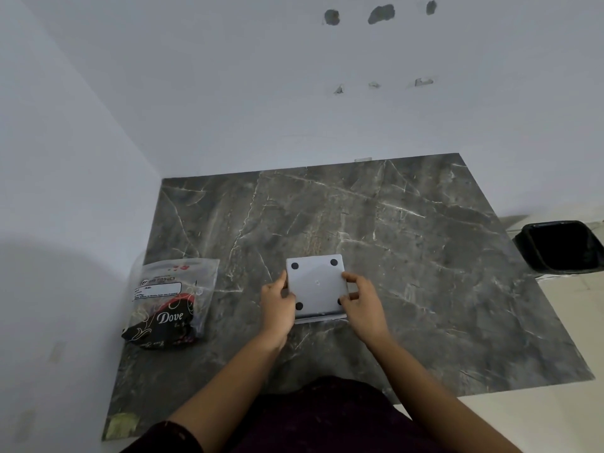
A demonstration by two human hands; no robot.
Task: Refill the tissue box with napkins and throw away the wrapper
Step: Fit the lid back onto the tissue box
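A square white tissue box (316,284) lies upside down on the dark marble table (408,256), its base with black rubber feet at the corners facing up. My left hand (277,305) grips its left edge and my right hand (362,302) grips its right edge. To the left lies a clear plastic wrapper (171,302) with napkins inside, printed black and red with the word Dove. It rests on the table near the left wall, apart from both hands.
A black waste bin (560,246) stands on the light floor off the table's right edge. White walls close in the table at the back and left. A yellowish patch (122,425) marks the table's near left corner.
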